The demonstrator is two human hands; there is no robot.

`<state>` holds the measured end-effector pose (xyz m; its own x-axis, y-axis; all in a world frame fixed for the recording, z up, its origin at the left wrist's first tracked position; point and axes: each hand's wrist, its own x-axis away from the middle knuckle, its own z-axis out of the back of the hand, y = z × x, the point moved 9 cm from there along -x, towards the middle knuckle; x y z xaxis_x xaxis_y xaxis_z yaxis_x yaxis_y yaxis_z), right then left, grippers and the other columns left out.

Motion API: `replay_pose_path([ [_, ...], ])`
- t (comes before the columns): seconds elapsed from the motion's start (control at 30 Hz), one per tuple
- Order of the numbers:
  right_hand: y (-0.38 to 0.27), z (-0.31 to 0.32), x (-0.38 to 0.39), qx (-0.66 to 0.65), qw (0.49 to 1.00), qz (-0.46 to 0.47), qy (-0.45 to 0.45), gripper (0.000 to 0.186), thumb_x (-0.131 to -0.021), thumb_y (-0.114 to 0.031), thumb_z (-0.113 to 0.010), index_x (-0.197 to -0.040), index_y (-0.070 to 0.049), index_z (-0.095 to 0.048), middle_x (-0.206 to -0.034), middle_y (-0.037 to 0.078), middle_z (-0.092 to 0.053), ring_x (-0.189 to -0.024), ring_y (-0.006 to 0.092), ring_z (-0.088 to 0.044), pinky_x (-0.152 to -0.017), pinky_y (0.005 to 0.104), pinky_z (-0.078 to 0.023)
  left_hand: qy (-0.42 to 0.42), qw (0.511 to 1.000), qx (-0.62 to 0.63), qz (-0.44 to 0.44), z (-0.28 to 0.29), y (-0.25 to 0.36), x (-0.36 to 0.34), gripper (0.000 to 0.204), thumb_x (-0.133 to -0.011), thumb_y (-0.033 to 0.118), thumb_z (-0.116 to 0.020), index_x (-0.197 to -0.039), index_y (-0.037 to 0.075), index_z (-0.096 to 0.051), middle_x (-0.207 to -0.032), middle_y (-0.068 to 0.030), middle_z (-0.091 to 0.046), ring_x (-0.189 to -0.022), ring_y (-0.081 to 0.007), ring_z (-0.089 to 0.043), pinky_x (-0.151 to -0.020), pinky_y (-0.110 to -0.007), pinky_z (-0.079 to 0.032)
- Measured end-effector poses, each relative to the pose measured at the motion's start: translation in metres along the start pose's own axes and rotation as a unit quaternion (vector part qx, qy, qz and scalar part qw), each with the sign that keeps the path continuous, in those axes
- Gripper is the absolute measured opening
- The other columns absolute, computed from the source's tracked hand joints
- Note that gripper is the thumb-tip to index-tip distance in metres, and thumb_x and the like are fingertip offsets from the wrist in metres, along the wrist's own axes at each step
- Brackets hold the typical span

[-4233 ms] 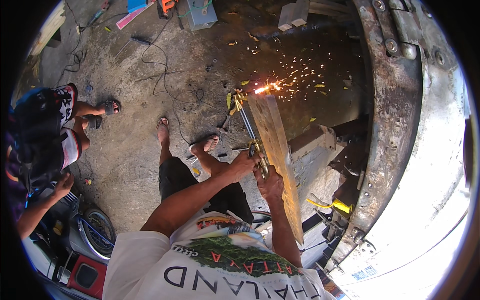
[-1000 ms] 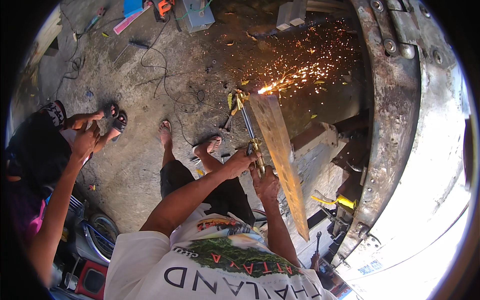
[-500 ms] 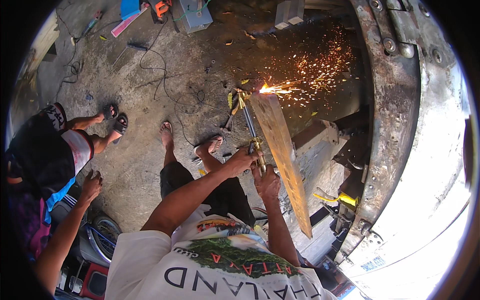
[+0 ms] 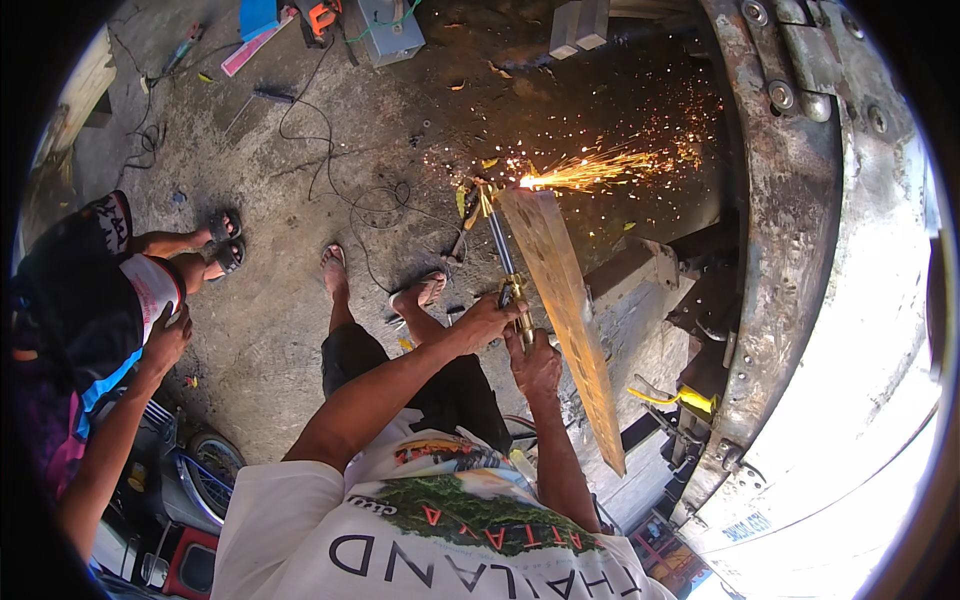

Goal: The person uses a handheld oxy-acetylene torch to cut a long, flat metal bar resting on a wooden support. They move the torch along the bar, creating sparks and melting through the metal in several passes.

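Observation:
My left hand (image 4: 488, 322) is closed around the body of a brass and silver cutting torch (image 4: 503, 242). My right hand (image 4: 536, 368) grips the torch's rear end, close behind the left. The torch points away from me, and its head is at the far end of a long brown beam (image 4: 568, 310). Bright sparks (image 4: 590, 170) spray from the far end of the beam toward the right. Glare hides the torch tip and the exact spot it heats. The beam slants alongside the torch, just right of my hands.
A large worn metal frame (image 4: 785, 240) curves along the right. A hammer (image 4: 461, 238) and thin black cables (image 4: 330, 160) lie on the concrete. At the left stands another person, one hand (image 4: 168, 340) by their thigh. A grey metal box (image 4: 393, 35) sits at the far side.
The sparks now shoot out in a longer, flatter stream to the right. The other person's hand has moved up against their thigh. My hands and the torch stay almost still.

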<state>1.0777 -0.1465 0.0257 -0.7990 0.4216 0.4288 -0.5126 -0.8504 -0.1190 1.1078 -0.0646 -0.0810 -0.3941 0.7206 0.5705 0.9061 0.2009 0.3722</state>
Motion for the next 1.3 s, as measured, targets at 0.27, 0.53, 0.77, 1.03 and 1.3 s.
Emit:
replay_pose_path([
  [0.27, -0.001, -0.004, -0.001, 0.0, 1.0, 0.002, -0.007, 0.056, -0.087, -0.057, -0.062, -0.095, -0.002, -0.058, -0.08, 0.028, -0.065, -0.08, 0.048, -0.065, -0.071, 0.0537, -0.05, 0.014, 1.0, -0.005, 0.005, 0.005, -0.002, -0.001, 0.03, -0.093, 0.032, -0.067, -0.098, 0.003, -0.062, -0.084, -0.0012, -0.057, -0.075, -0.0117, -0.055, -0.071, -0.033, -0.049],
  [0.53, -0.004, -0.004, 0.0, 0.008, 1.0, -0.016, -0.009, 0.057, -0.087, -0.057, -0.062, -0.093, -0.001, -0.057, -0.08, 0.029, -0.065, -0.081, 0.0487, -0.064, -0.072, 0.0539, -0.05, 0.012, 0.999, -0.033, 0.006, 0.008, 0.001, -0.001, 0.031, -0.093, 0.035, -0.066, -0.096, 0.004, -0.061, -0.083, -0.0007, -0.057, -0.074, -0.0116, -0.054, -0.071, -0.034, -0.048],
  [0.77, -0.008, -0.006, 0.003, -0.01, 1.0, -0.018, -0.002, 0.056, -0.087, -0.056, -0.062, -0.09, 0.0, -0.056, -0.078, 0.029, -0.065, -0.08, 0.0496, -0.064, -0.071, 0.0548, -0.05, 0.001, 1.0, -0.008, -0.019, 0.005, 0.011, 0.006, 0.033, -0.093, 0.036, -0.065, -0.095, 0.003, -0.061, -0.083, -0.0008, -0.057, -0.073, -0.0112, -0.052, -0.07, -0.033, -0.047],
  [1.03, -0.008, -0.007, 0.004, -0.007, 1.0, -0.015, 0.014, 0.048, -0.086, -0.051, -0.066, -0.092, -0.004, -0.059, -0.078, 0.026, -0.066, -0.077, 0.0456, -0.065, -0.068, 0.053, -0.05, 0.017, 1.0, -0.015, -0.019, 0.006, 0.017, 0.011, 0.033, -0.093, 0.034, -0.065, -0.097, 0.001, -0.063, -0.08, -0.0024, -0.057, -0.067, -0.012, -0.051, -0.063, -0.033, -0.046],
  [1.3, -0.011, -0.008, 0.003, -0.012, 1.0, -0.012, 0.011, 0.051, -0.087, -0.051, -0.064, -0.091, -0.001, -0.057, -0.075, 0.028, -0.065, -0.076, 0.0476, -0.064, -0.067, 0.0538, -0.05, 0.016, 1.0, -0.018, -0.011, 0.011, 0.006, 0.003, 0.033, -0.094, 0.033, -0.065, -0.1, 0.0, -0.063, -0.085, -0.0031, -0.059, -0.073, -0.0134, -0.056, -0.072, -0.034, -0.051],
])
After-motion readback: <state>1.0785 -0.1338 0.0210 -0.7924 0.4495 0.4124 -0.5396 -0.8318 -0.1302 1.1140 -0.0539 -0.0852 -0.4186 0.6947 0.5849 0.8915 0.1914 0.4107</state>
